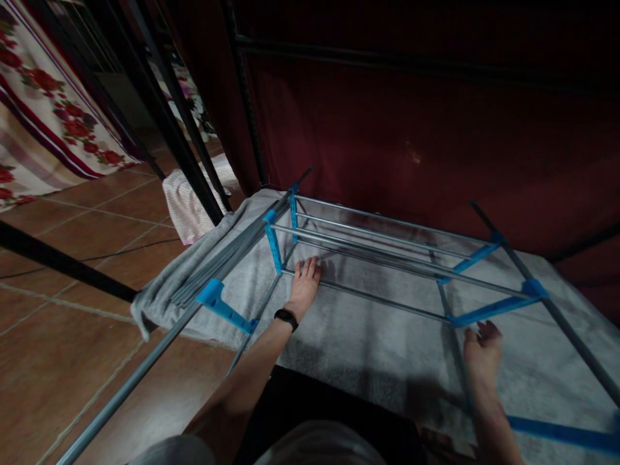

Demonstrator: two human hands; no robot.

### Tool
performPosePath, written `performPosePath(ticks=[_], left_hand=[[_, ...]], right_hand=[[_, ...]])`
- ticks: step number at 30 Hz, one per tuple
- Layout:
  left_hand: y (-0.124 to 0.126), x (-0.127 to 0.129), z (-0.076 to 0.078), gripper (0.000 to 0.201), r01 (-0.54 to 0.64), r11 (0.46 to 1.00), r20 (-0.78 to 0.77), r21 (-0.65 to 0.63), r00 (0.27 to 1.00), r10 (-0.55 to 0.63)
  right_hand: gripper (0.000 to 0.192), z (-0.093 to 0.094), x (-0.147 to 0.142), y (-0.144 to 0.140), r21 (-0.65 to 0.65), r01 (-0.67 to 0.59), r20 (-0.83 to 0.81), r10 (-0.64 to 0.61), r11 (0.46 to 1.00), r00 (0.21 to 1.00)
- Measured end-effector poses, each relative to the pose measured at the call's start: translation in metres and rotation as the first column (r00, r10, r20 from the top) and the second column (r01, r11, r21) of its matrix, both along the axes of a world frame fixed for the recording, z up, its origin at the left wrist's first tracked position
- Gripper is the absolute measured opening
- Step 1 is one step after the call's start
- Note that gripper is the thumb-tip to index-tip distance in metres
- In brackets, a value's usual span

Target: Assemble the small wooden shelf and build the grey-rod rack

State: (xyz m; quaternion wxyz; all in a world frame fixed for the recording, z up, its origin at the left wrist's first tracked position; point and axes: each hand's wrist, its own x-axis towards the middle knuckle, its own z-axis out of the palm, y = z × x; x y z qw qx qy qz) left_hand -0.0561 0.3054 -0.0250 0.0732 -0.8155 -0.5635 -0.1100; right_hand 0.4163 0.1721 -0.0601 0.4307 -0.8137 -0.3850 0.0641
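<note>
Fingers of my left hand (304, 284) lie together, flat on the grey blanket (368, 342) touching the rack's nearest rod (368, 296), running left-right toward my spread, empty right hand (482, 352) by the blue bracket (489, 310).

This looks like a room in a home, dimly lit, with a terracotta tiled floor (72, 361) that shows on the left and near sides. A floral bedspread or curtain (43, 123) hangs at the far left, a striped pink cloth (186, 206) lies on the tiles beside black metal frame posts (159, 116), and a dark red fabric wall (436, 129) closes the far side. In the middle a grey towel-like mat (368, 349) is spread on the floor under a steel tube rack with blue plastic joints (387, 258), household furnishings rather than shop or workshop gear.
</note>
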Motion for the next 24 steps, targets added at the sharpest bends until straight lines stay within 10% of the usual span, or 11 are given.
performPosePath(ticks=[24], left_hand=[[-0.021,-0.008,-0.003,0.06,0.084,0.996,0.053,-0.007,0.995,-0.084]], right_hand=[[0.058,-0.002,-0.002,0.024,-0.124,-0.028,0.035,0.033,0.992,0.999]])
